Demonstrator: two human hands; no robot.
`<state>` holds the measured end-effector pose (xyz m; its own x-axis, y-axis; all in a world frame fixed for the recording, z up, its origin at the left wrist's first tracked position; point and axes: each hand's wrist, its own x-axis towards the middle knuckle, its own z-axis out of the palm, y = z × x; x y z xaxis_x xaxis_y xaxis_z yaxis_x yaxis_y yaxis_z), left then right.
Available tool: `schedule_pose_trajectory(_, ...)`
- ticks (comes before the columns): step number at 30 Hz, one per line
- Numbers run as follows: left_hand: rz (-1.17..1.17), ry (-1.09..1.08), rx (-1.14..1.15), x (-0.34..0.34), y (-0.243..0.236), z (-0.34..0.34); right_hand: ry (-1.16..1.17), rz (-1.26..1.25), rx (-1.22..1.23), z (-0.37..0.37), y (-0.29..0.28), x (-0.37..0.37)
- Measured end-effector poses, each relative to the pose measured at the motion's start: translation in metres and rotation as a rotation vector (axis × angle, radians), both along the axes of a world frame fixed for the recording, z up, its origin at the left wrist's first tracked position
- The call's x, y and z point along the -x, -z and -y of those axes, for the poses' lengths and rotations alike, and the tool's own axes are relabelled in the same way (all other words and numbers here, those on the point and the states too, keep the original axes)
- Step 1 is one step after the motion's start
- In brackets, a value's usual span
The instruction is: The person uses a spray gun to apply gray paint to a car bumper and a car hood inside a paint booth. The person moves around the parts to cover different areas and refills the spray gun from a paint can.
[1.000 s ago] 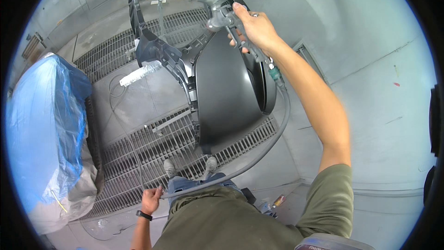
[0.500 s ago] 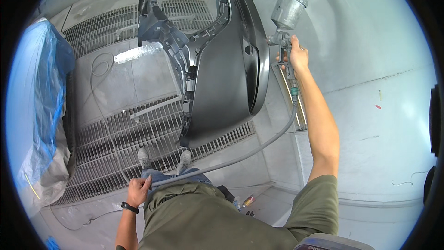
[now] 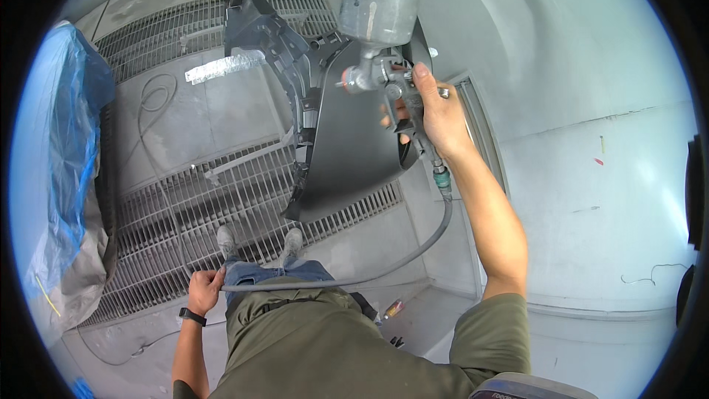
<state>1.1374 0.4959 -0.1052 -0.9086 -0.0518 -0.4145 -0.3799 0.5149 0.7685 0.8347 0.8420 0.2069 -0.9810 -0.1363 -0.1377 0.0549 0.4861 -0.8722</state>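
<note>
My right hand (image 3: 442,114) is closed round the grip of a spray gun (image 3: 395,89), its nozzle pointing left. On top of the gun sits a grey metal paint cup (image 3: 384,4). From the green fitting (image 3: 442,179) under the grip, a grey air hose (image 3: 399,264) curves down and left across my body. At its other end, my left hand (image 3: 204,290), with a black band on the wrist, is wrapped round the hose at my waist. Behind the gun stands a dark grey car bumper (image 3: 347,140), partly hidden by the cup and my right hand.
Floor grating (image 3: 214,199) runs under my feet. To the left is a large thing draped in blue plastic sheeting (image 3: 70,125). A loose hose (image 3: 144,122) lies on the floor near a silver strip (image 3: 224,67) by the bumper. A pale wall (image 3: 576,162) rises at right.
My right hand has brought the spray gun left and closer to me, now in front of the bumper. My left hand has shifted slightly left and up with the hose.
</note>
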Motion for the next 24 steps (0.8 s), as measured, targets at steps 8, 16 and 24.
schedule_pose_trajectory(8,0.010,0.064,0.012,-0.002,0.000,-0.008,0.320,0.044,0.029,-0.068,0.025,0.023)
schedule_pose_trajectory(16,-0.021,0.037,-0.111,-0.013,0.003,-0.007,0.626,-0.190,-0.216,-0.120,0.041,0.040)
schedule_pose_trajectory(24,-0.010,0.119,-0.019,-0.001,0.014,0.054,0.495,-0.139,-0.165,-0.020,0.055,-0.038)
